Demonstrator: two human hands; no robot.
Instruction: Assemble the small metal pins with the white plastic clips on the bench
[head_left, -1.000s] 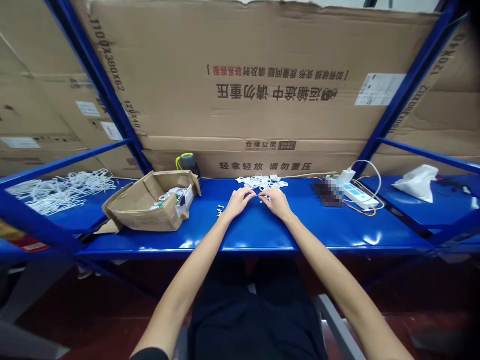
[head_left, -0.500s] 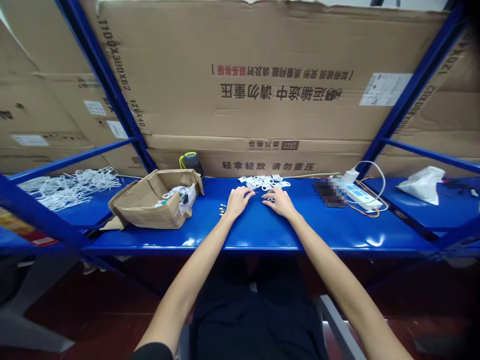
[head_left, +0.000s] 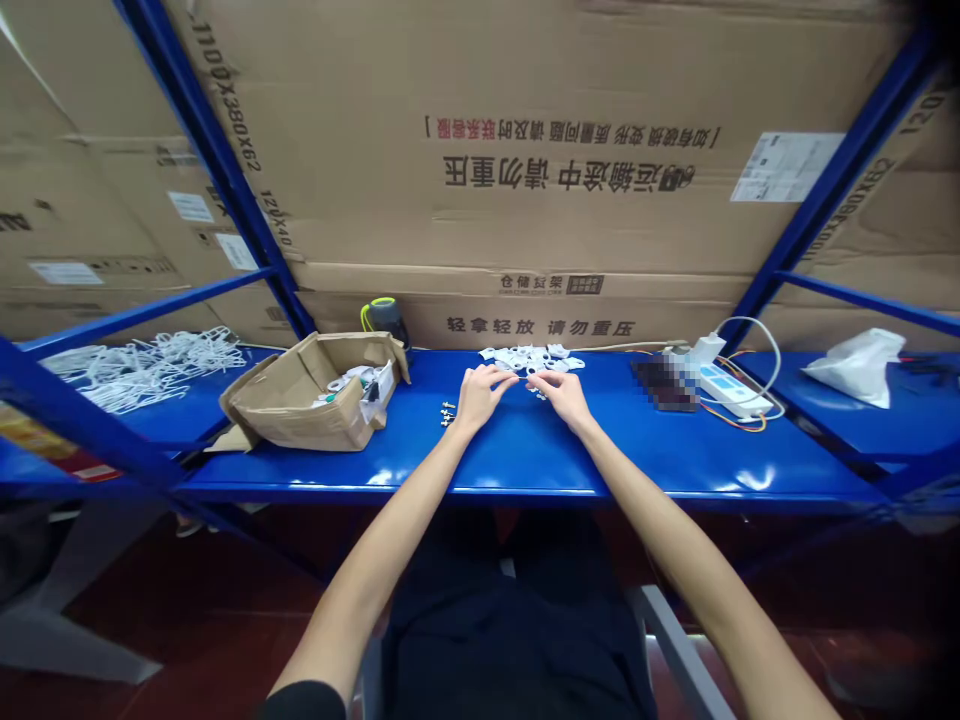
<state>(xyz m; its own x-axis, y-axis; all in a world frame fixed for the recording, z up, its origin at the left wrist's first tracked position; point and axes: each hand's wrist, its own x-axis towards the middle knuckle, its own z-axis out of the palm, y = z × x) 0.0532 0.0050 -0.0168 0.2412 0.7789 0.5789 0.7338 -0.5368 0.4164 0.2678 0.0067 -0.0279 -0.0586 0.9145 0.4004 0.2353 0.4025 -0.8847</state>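
Both my hands reach over the blue shelf (head_left: 525, 455) toward a small heap of white plastic parts (head_left: 531, 358) at its back edge. My left hand (head_left: 480, 393) has its fingers curled and its fingertips pinched at the near edge of the heap, on something too small to name. My right hand (head_left: 564, 394) is also curled, its fingertips pressed on a small white part just in front of the heap. Several small metal screws (head_left: 447, 412) lie on the shelf to the left of my left hand.
An open cardboard box (head_left: 319, 405) with white parts lies left of the hands, a dark cup (head_left: 382, 318) behind it. White wire hangers (head_left: 142, 360) are piled far left. A power strip (head_left: 724, 388) with cables and a white bag (head_left: 859, 362) sit right. Large cardboard cartons (head_left: 525, 170) stand behind.
Both hands have moved forward from the bare shelf to the edge of the heap, and their fingers have curled into pinches. The view has shifted slightly.
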